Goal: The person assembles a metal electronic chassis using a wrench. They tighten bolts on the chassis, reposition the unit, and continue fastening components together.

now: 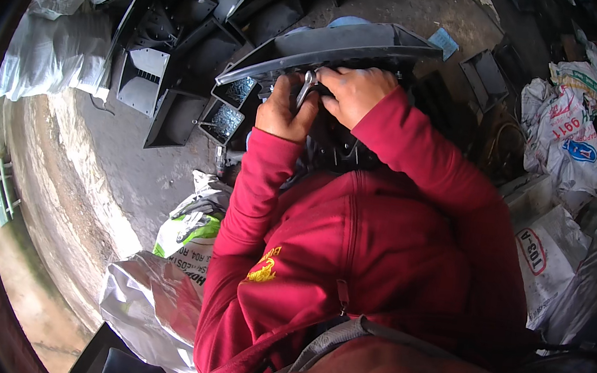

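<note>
A long dark-grey trough-like part [337, 41] with raised edges lies tilted in front of my body. My left hand [282, 113] is closed round a silver wrench [306, 89], which stands up between thumb and fingers close to the part's near edge. Beside the wrench's upper end, my right hand [359, 94] is closed with its fingers bent against the near underside of the part. What those right fingertips grip is hidden. Just left of my left hand stand two small boxes of shiny metal fasteners, the upper box [238, 90] and the lower box [222, 120].
Several dark box-like parts [177, 117] crowd the floor at the far left. More lie at the right, including an open dark frame [484, 79]. White printed sacks [570, 129] are heaped along the right side. A silvery plastic bag [152, 310] lies at the near left.
</note>
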A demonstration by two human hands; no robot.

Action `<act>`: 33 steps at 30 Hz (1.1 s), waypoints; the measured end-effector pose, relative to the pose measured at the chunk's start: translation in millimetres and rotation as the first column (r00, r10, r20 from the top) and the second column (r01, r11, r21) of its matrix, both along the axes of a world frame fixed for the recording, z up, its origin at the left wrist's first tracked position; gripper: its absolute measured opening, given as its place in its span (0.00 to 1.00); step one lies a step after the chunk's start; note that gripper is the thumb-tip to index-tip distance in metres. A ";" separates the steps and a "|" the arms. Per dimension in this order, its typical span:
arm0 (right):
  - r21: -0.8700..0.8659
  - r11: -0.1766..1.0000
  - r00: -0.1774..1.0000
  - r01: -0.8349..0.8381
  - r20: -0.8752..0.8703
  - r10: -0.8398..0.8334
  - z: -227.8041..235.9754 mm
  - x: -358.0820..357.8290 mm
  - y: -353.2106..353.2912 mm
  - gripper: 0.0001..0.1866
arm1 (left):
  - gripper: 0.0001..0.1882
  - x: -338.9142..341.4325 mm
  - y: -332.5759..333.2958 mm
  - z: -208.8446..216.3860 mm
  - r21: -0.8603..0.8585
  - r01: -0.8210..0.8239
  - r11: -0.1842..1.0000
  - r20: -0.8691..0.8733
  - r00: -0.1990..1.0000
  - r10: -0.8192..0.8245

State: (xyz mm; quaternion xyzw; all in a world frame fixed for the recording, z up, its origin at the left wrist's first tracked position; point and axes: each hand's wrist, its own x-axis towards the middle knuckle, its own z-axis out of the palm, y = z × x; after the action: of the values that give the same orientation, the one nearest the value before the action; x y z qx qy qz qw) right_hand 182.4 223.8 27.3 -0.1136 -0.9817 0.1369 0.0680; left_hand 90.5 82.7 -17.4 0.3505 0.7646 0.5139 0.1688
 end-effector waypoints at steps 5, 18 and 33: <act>-0.038 0.999 0.999 0.013 -0.030 -0.014 -0.8 1.5 2.3 0.16 | 0.15 -1.2 -0.8 -1.0 0.030 -0.019 0.999 -0.022 1.000 0.019; -0.059 0.998 0.926 -0.004 -0.378 -0.018 -19.6 17.7 -2.6 0.14 | 0.09 3.0 4.9 -3.0 0.143 -0.042 0.989 0.293 0.956 -0.001; -0.116 0.992 0.928 0.047 -0.362 -0.087 -26.9 39.5 9.6 0.34 | 0.15 9.7 24.4 27.1 -0.196 -0.170 0.966 -0.580 0.815 0.025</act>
State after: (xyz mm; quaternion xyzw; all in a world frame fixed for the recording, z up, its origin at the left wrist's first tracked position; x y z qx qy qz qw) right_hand 221.9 233.4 0.4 -0.1230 -0.9387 0.2048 0.2485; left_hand 100.2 107.1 9.7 0.4255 0.8531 0.2970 -0.0544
